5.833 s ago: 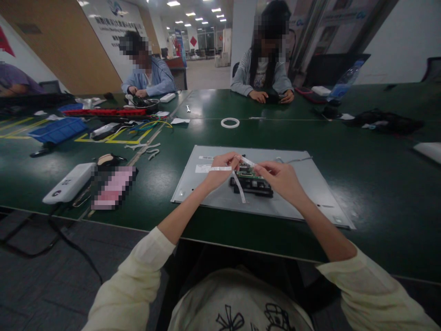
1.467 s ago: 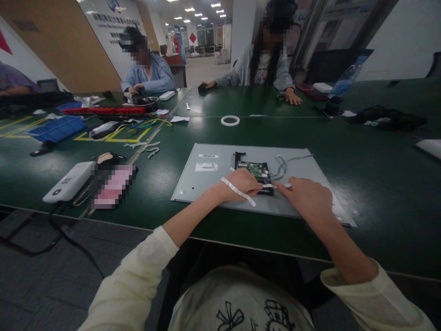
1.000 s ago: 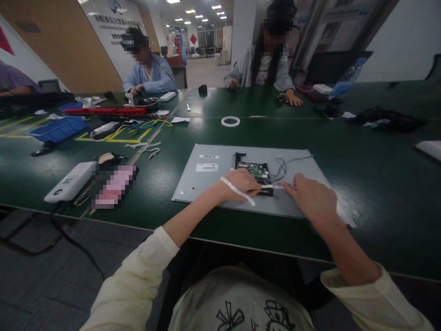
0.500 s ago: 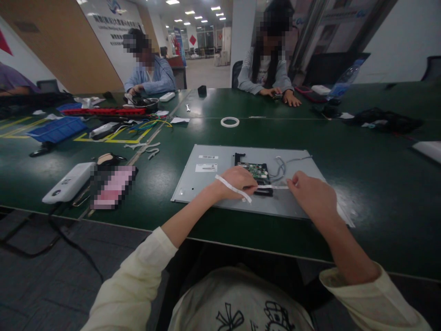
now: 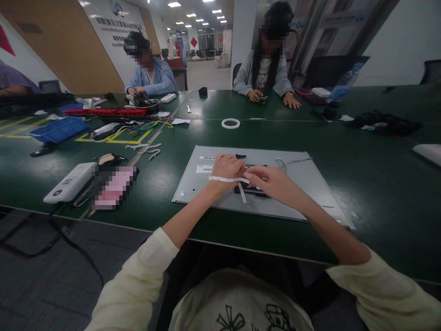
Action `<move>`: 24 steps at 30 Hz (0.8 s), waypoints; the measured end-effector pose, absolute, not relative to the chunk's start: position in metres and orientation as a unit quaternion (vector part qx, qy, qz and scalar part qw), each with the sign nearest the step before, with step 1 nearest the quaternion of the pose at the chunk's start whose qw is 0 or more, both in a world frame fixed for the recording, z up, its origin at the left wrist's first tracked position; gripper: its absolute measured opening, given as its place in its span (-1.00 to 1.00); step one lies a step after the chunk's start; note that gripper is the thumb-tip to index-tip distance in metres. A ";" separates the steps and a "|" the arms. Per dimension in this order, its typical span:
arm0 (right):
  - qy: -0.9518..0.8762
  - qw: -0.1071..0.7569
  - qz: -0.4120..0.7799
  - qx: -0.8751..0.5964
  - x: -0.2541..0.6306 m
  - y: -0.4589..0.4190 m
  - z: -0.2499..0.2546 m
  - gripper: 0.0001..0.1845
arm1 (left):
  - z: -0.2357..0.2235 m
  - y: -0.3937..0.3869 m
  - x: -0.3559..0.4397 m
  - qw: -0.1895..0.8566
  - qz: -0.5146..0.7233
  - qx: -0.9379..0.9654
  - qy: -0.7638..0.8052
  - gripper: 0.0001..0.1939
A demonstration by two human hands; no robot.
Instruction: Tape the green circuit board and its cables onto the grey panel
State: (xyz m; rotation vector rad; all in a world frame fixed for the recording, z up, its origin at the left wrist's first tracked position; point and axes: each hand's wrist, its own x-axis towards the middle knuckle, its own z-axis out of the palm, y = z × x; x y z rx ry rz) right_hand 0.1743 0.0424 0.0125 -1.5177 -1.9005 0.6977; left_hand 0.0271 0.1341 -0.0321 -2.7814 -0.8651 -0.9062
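Observation:
A flat grey metal panel point(image 5: 188, 188) lies on the green table in front of me. My left hand point(image 5: 225, 169) is over its middle, fingers curled, with a white tape strip point(image 5: 223, 179) running across the back of the hand near the wrist. One end of the strip hangs down below the fingers. My right hand point(image 5: 270, 180) meets the left fingertips, thumb and fingers pinched on the tape there. Both hands largely cover a black bracket point(image 5: 257, 191) and its circuit board. Grey wires point(image 5: 281, 162) lie on the panel behind my right hand.
A tape roll point(image 5: 230, 123) lies beyond the panel. To the left are a white power bank point(image 5: 70, 182), a pixelated phone point(image 5: 117, 186), tape scraps point(image 5: 151, 149) and a blue bin point(image 5: 58, 130). Two people sit across the table, one holding a small object point(image 5: 263, 99).
My right hand has moved left along the tape to my left hand, closing the stretch between them. My left hand has turned and shifted slightly up, covering more of the board.

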 end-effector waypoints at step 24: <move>-0.554 0.389 0.347 -0.649 0.211 0.128 -0.008 -0.76 | -0.039 0.169 0.010 -0.074 -0.367 -0.813 -0.446 -0.73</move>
